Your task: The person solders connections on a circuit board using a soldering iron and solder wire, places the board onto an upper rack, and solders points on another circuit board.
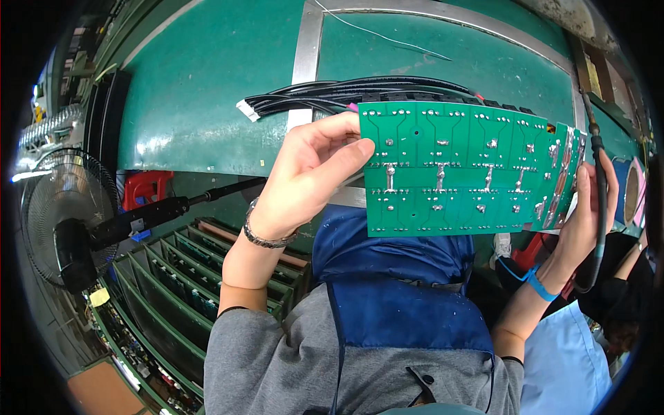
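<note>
A green circuit board is raised in front of me with its soldered side facing me. Shiny solder joints dot it in rows, and thicker solder strips run along its right end. My left hand pinches the board's left edge, thumb on the near face. At the right edge my right hand steadies the board, with a soldering iron between its thumb and fingers, pointing up. The iron's dark cord loops below that hand. Black parts show along the board's top edge; the rest of its far side is hidden.
Black cables with a white connector lie on the green bench behind the board. A thin wire rests farther back. Left are a fan and a slotted rack of boards. Another person's light-blue garment shows at right.
</note>
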Demonstrator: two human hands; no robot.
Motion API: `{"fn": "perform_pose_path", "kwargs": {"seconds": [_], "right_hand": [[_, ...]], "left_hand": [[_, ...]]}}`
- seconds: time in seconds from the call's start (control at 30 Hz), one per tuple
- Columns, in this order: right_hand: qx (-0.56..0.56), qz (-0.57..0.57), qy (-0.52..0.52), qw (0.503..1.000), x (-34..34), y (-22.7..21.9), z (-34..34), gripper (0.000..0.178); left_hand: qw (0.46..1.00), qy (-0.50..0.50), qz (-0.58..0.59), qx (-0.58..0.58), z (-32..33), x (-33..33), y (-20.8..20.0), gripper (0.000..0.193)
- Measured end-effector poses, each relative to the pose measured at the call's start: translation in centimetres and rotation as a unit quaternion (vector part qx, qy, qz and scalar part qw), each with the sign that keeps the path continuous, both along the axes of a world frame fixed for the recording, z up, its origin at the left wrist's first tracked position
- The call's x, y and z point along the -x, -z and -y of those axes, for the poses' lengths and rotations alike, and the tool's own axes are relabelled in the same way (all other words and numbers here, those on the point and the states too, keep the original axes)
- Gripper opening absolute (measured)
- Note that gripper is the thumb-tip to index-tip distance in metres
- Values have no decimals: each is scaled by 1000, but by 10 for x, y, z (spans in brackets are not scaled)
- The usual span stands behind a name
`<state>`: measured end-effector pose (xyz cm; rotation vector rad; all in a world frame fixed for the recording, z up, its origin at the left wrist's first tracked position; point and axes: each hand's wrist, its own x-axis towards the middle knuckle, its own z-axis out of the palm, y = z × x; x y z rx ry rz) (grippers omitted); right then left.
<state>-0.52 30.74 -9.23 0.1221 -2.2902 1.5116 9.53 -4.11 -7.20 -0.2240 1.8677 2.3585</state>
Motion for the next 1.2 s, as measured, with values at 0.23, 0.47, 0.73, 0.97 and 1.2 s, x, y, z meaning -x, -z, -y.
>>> {"fn": "perform_pose_path", "kwargs": {"seconds": [0.23, 0.47, 0.73, 0.97, 1.2], "right_hand": [[-60, 34, -24, 997, 21, -14, -3, 38], [-62, 34, -28, 997, 19, 2, 1, 37], [-99, 24, 19, 995, 16, 6, 0, 34], [-114, 10, -3, 993, 16, 10, -2, 34], [-113, 11, 1, 993, 15, 11, -2, 34]], "left_hand": [[992, -9, 80, -102, 6, 13, 11, 15], [969, -55, -30, 238, 4, 3, 13, 21], [783, 17, -278, 556, 4, 6, -7, 28], [749, 90, -276, 596, 3, 13, -11, 34], [714, 123, -287, 627, 1, 20, -18, 34]]}}
